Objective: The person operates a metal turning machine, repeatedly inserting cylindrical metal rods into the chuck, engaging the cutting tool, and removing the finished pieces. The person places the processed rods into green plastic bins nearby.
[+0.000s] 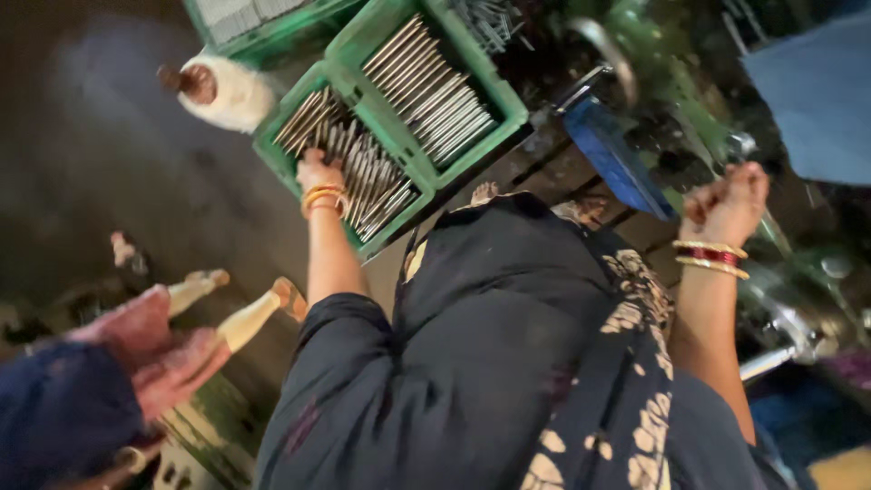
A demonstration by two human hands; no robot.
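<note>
The left hand (315, 170) reaches down into a green crate (288, 161) and lies on a heap of thin metal rods (367, 181). Its fingers are tucked among the rods, so I cannot tell if they are closed on one or just touching. No rod is lifted out.

The right hand (730, 201) is up by itself, well away from the crates. Its fingers are curled in, and I cannot tell if it holds something small.

The rods look like the things being worked with, and they sit in the crates. The crate under the hand has a messy pile, with rods pointing many ways. The second green crate (494, 91) touches it and has rods in a neat row, side by side. So I think some sorting is done and the messy pile is what is left.

The rods are long, straight, grey and shiny. The crates are hard plastic with thick rims. The person wears gold bangles (322, 197) on the left wrist, red and gold ones on the right, and a dark cloth with pale flowers (635, 308). A blue tray (612, 159) stands near the neat crate.
</note>
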